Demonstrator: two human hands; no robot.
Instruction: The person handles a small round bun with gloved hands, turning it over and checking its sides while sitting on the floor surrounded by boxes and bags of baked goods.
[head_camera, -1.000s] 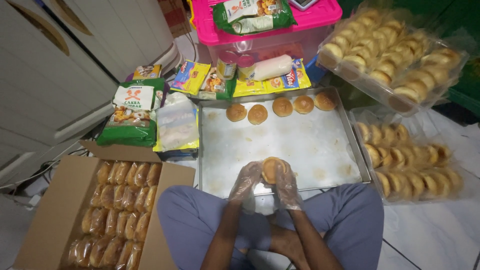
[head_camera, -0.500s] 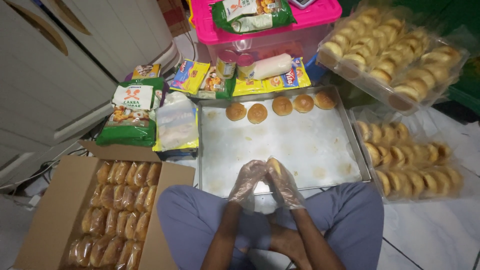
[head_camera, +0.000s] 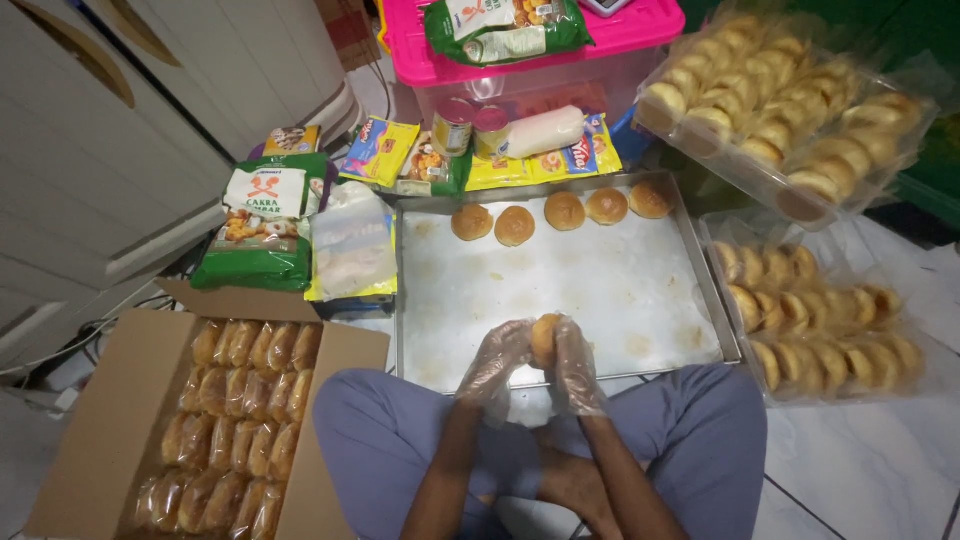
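Green packet (head_camera: 262, 228) left of tray (head_camera: 600, 300); pink box (head_camera: 530, 50) behind.

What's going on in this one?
A seated person in thin plastic gloves holds one small bun between the left hand and right hand, above the near edge of a metal baking tray. Five buns sit in a row at the tray's far end. A cardboard box of wrapped buns sits on the person's left.
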